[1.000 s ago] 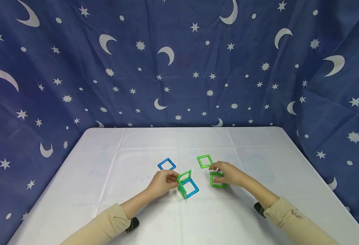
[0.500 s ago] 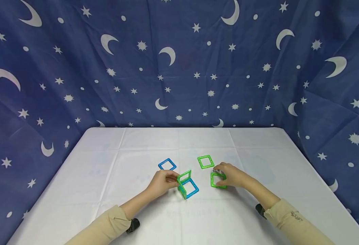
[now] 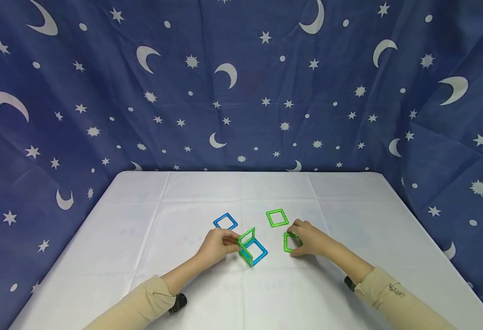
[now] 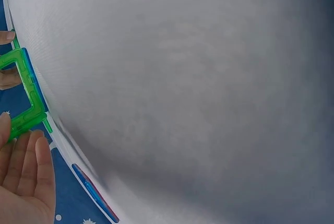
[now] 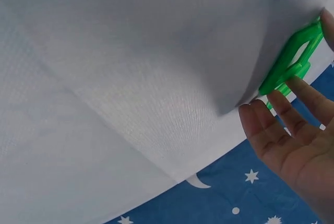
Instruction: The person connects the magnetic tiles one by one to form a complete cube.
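In the head view my left hand (image 3: 218,245) pinches an upright green square magnetic tile (image 3: 246,257) by its edge, thumb on one side and fingers on the other. A second green tile (image 3: 246,233) stands at an angle behind it. Both meet a blue square tile (image 3: 260,258) at their base. The right wrist view shows my right hand (image 5: 297,135) with thumb and fingertips at opposite edges of another green square tile (image 5: 284,67). That tile is partly hidden beneath the right hand (image 3: 312,239) in the head view.
A loose blue square tile (image 3: 232,218) lies behind the left hand. Another green square tile (image 3: 280,225) lies flat beyond the right hand. White cloth covers the table (image 3: 241,302), and a blue star-and-moon curtain (image 3: 241,82) hangs behind it.
My right thumb has moved from inside the green tile's opening to its near edge, and the hand now grips that tile. The joined tiles in my left hand have tilted slightly.
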`<state>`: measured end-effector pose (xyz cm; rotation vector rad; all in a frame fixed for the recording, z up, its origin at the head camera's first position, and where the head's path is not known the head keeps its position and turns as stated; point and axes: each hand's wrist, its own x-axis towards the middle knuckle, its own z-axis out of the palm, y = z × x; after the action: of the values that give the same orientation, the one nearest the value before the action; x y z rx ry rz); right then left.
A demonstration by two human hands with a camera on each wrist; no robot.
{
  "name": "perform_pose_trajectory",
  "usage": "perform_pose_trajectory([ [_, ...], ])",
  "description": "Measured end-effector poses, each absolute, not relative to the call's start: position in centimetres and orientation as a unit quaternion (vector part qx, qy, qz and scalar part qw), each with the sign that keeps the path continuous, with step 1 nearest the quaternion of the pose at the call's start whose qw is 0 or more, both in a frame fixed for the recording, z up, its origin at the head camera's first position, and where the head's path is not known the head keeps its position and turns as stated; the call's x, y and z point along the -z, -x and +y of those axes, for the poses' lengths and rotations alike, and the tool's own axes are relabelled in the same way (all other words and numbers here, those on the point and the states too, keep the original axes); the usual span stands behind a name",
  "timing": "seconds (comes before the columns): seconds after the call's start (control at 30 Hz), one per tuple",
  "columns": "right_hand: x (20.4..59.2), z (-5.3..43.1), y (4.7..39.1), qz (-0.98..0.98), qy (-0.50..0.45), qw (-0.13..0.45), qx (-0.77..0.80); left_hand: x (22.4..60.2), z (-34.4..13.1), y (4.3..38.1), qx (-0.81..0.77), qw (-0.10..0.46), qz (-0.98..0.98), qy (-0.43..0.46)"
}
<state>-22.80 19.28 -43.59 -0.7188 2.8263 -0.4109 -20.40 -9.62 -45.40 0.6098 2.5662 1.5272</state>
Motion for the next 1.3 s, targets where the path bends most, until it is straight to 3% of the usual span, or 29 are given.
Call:
perform_pose_trajectory([
  [0.27,43.6,19.1,22.5,0.957,0.251,0.069,0.130,45.2,-9.5,20.4,-0.491,0.043,0.848,-0.193],
  [0.8,43.3,19.1,23.0,0.957,0.246,0.080,0.131,45.2,-9.5,20.6,-0.492,0.045,0.847,-0.197],
  [1.13,43.1,19.3,23.6,0.949,0.259,0.060,0.167,45.2,-9.5,20.5,-0.488,0.033,0.849,-0.201],
  [1.3,43.1,19.4,23.6,0.929,0.274,0.076,0.237,45.1,-9.5,20.5,-0.478,0.030,0.855,-0.198],
])
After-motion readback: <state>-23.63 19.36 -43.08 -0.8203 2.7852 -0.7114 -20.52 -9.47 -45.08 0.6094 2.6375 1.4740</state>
